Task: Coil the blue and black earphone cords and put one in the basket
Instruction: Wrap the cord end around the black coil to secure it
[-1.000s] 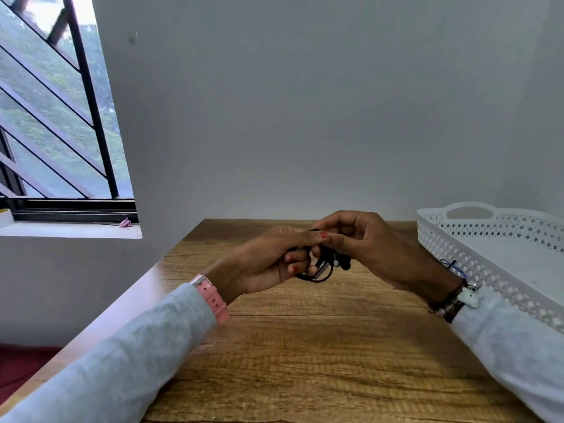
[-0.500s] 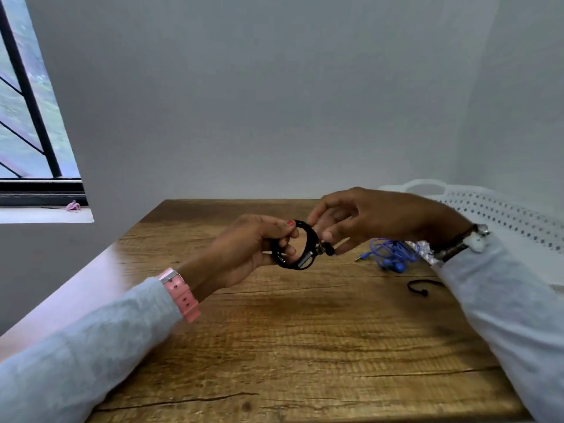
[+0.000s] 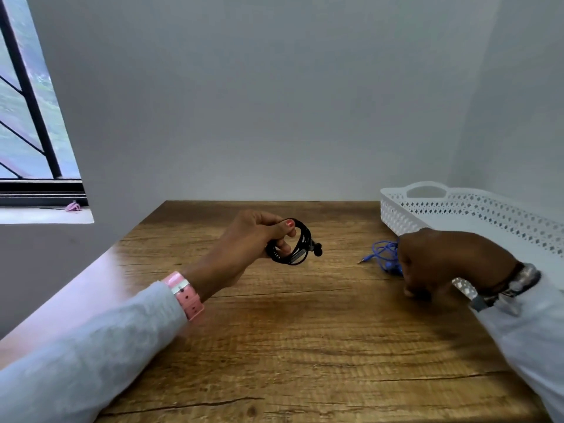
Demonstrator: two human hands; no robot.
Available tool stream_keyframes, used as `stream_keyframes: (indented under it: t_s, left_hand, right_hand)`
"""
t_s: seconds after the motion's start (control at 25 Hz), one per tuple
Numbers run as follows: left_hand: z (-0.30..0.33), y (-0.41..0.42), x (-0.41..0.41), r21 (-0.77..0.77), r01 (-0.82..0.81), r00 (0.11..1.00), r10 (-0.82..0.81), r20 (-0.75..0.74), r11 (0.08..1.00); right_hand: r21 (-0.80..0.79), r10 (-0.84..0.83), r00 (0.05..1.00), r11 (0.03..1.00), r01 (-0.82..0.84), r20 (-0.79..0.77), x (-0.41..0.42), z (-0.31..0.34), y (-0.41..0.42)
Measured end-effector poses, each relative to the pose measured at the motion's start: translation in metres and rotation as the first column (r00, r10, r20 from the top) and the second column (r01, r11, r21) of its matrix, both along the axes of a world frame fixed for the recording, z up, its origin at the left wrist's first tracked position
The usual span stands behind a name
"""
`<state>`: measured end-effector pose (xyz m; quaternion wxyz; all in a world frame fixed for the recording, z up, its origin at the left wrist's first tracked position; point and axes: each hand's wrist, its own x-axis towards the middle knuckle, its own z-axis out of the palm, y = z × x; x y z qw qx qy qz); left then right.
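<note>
Wooden table, brown with strong grain and a few dark cracks running across, stood pushed into a corner. Plain pale grey wall behind it; a second wall of the same colour met it at right. Window at upper left had black bars, some slanted, with blurred greenery beyond. Daylight entered from that side and left a pale sheen on the table's left edge. White sill below the window carried a small pink object, too small to identify.
</note>
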<state>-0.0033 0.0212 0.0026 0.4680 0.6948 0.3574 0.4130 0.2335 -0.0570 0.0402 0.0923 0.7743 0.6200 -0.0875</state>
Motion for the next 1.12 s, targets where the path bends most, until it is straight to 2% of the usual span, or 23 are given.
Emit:
stream_keyframes:
  t_s: [0.12,0.2,0.24,0.28,0.32,0.4,0.44,0.48,0.64,0.84,0.96,1.12]
  left_hand:
    - [0.001,0.000,-0.001,-0.002,-0.020,1.000,0.020,0.007,1.000]
    - [0.002,-0.001,0.000,-0.014,-0.025,1.000,0.025,0.015,1.000]
    - [0.002,0.000,-0.002,-0.013,-0.031,0.999,0.031,0.016,0.999]
    - [0.002,0.000,-0.002,-0.010,-0.033,0.999,0.034,0.011,0.999]
    - [0.002,0.001,-0.003,-0.003,-0.038,0.999,0.038,0.001,0.999]
    - [0.002,0.003,-0.005,0.015,-0.055,0.998,0.055,-0.026,0.998]
    - [0.002,0.004,-0.005,0.022,-0.064,0.997,0.065,-0.038,0.998]
    - [0.002,0.005,-0.006,0.029,-0.074,0.996,0.076,-0.048,0.997]
    - [0.002,0.006,-0.009,0.045,-0.097,0.993,0.100,-0.070,0.994]
    - [0.001,0.007,-0.008,0.114,-0.079,0.986,0.094,-0.141,0.990]
    - [-0.001,0.003,-0.004,0.137,-0.028,0.984,0.052,-0.173,0.990]
    - [-0.005,0.001,-0.001,0.166,0.021,0.982,0.011,-0.189,0.986]
  right_hand:
    - [0.019,0.083,0.975,0.996,-0.088,0.206,-0.007,-0.007,0.004]
    - [-0.037,0.143,0.970,0.990,-0.139,0.195,-0.006,-0.003,-0.001]
    - [-0.068,0.201,0.974,0.978,-0.195,0.103,-0.007,0.003,-0.003]
    - [-0.070,0.267,0.962,0.960,-0.271,-0.059,-0.008,0.010,-0.008]
    - [-0.025,0.347,0.904,0.931,-0.364,-0.251,-0.012,0.018,-0.013]
    - [0.171,0.500,0.677,0.853,-0.493,-0.540,-0.027,0.034,-0.017]
    - [0.259,0.546,0.585,0.824,-0.504,-0.600,-0.034,0.037,-0.014]
    - [0.329,0.588,0.540,0.799,-0.502,-0.603,-0.041,0.037,-0.008]
    - [0.523,0.729,0.528,0.683,-0.510,-0.437,-0.057,0.013,0.020]
    - [0.646,0.798,0.512,0.577,-0.500,-0.317,-0.057,-0.008,0.029]
    - [0.691,0.786,0.583,0.539,-0.481,-0.207,-0.059,-0.014,0.031]
    - [0.772,0.742,0.670,0.431,-0.467,-0.010,-0.063,-0.020,0.032]
